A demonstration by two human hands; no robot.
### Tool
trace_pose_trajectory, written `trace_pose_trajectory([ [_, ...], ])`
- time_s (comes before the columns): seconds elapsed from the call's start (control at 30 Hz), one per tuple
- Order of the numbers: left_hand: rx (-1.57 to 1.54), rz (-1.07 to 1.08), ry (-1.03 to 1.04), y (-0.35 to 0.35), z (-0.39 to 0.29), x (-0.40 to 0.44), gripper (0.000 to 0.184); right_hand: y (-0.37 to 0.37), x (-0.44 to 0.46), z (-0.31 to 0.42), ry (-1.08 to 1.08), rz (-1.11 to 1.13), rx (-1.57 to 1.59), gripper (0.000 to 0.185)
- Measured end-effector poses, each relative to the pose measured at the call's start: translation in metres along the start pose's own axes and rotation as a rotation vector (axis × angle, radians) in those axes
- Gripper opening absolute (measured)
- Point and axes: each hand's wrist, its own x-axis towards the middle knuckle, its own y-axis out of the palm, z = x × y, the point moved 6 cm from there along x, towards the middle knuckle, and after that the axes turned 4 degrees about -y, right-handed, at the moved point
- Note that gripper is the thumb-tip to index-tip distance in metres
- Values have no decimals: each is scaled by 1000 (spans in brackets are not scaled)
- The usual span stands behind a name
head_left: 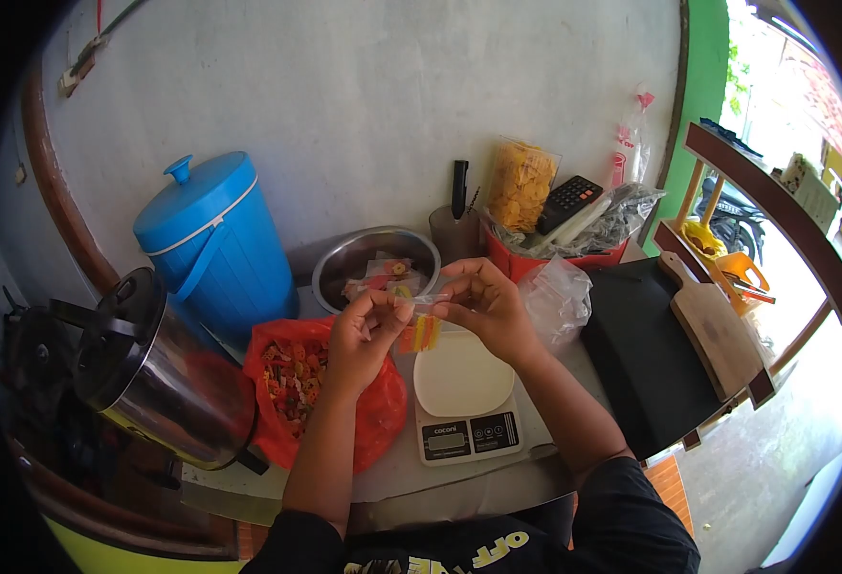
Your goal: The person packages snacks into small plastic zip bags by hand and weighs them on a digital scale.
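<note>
A small clear plastic bag point(423, 335) with orange and yellow pieces inside hangs between my two hands. My left hand point(371, 323) pinches its top edge on one side, and the fingers of my right hand point(478, 304) pinch the other side. Just below the bag is a white kitchen scale point(464, 378) with a square plate. Left of it, under my left forearm, an open red plastic bag point(375, 421) holds many small colourful pieces point(294, 378). Behind my hands, a steel bowl point(330, 263) contains several small filled packets point(383, 277).
On the left stand a blue cooler jug point(206, 249) and a steel pot point(172, 373) with a black lid. A red basket point(507, 260) holds a bag of chips point(523, 187) and a calculator point(570, 203). A crumpled clear bag point(557, 304) and a wooden cutting board point(713, 325) lie rightward.
</note>
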Motion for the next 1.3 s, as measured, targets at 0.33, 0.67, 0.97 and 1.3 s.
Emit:
trace_pose_trajectory([
  [0.33, 117, -27, 76, -4, -4, -1, 12, 3, -3, -5, -86, 37, -74, 41],
  [0.67, 234, 28, 33, 2, -8, -4, 16, 11, -4, -1, -86, 100, -194, 41],
  [0.97, 420, 106, 48, 2, -21, -5, 13, 18, -7, 15, -150, 122, -372, 41],
  [1.3, 428, 141, 86, 4, -21, -8, 9, 22, -11, 23, -166, 132, -403, 44],
])
